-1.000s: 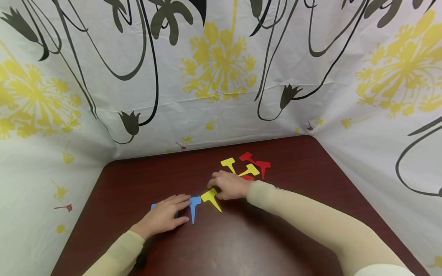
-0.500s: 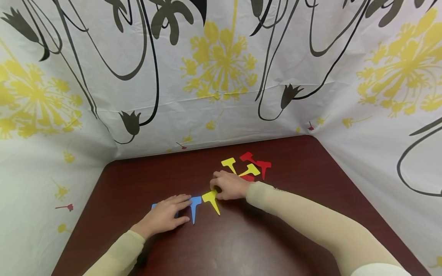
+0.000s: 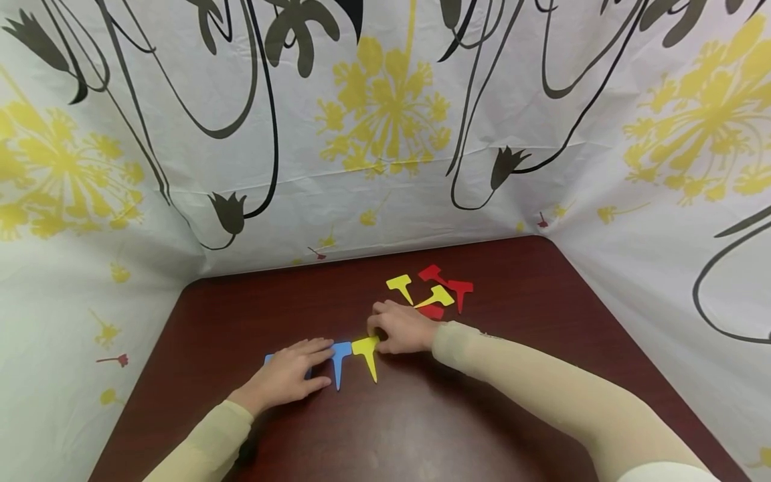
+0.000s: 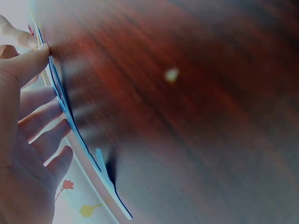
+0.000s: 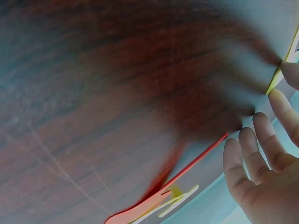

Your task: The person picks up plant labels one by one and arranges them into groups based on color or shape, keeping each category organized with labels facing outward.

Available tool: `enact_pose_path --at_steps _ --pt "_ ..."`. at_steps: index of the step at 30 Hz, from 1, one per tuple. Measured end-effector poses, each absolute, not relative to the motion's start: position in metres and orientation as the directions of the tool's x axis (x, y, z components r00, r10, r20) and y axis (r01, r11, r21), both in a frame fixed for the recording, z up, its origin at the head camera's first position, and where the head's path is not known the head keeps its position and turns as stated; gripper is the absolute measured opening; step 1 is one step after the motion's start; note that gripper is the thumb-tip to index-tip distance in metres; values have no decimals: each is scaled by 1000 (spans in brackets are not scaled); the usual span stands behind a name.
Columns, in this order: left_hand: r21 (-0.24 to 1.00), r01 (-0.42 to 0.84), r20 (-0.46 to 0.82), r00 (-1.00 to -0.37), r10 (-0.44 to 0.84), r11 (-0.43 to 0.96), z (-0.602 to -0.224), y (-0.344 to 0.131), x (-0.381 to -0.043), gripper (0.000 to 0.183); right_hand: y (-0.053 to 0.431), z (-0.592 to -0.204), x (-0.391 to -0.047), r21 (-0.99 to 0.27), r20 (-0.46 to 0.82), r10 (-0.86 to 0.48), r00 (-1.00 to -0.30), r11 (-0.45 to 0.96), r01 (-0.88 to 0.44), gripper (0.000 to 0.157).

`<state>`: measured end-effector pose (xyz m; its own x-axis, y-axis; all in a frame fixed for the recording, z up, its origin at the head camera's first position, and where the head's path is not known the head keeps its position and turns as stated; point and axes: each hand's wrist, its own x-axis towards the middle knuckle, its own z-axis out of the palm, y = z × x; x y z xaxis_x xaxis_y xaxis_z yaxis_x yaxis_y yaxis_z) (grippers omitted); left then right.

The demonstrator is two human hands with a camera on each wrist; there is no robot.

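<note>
My left hand point(image 3: 289, 375) lies flat with fingers spread over the blue T-shaped plant labels. One blue label point(image 3: 340, 358) shows beyond its fingertips with the stem towards me; a corner of another blue label point(image 3: 268, 359) peeks out behind the hand. Immediately right of the blue one, a yellow plant label point(image 3: 365, 348) lies with its head close against it. My right hand point(image 3: 402, 328) pinches that yellow label's right end between thumb and forefinger. In the right wrist view the yellow label's edge point(image 5: 274, 80) meets those two fingertips. Blue labels point(image 4: 72, 119) form a line under the left fingers.
Beyond the right hand lie loose yellow labels point(image 3: 399, 285) and red labels point(image 3: 460, 289), some touching or overlapping. The dark wooden table point(image 3: 385, 428) runs back to a patterned cloth point(image 3: 373, 214) hung around its sides.
The yellow label has turned so its stem now points more straight towards me, and its head lines up with the blue one. My left hand has stayed in place.
</note>
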<state>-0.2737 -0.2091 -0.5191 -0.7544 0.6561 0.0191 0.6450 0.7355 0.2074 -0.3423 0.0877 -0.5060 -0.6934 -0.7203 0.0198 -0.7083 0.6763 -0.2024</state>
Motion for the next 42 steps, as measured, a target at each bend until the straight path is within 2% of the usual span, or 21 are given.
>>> enact_pose_path --at_steps 13,21,25,33,42 --pt "213 666 46 -738 673 715 -521 -207 -273 65 93 -502 -342 -222 18 -705 -709 689 -690 23" --pt "241 676 91 -730 677 696 -521 -207 -273 61 102 -490 -350 -250 33 -653 -757 728 -639 17" --pt "239 676 131 -734 667 697 -518 -200 -273 57 108 -484 -358 -216 42 -621 -783 759 -614 16" --pt "172 698 173 -716 676 695 -511 -175 -269 52 119 -473 -374 -144 38 -533 -845 834 -533 17" --pt "104 691 146 -722 676 715 -503 -139 -262 55 133 -465 -388 -173 2 -446 -895 881 -440 20"
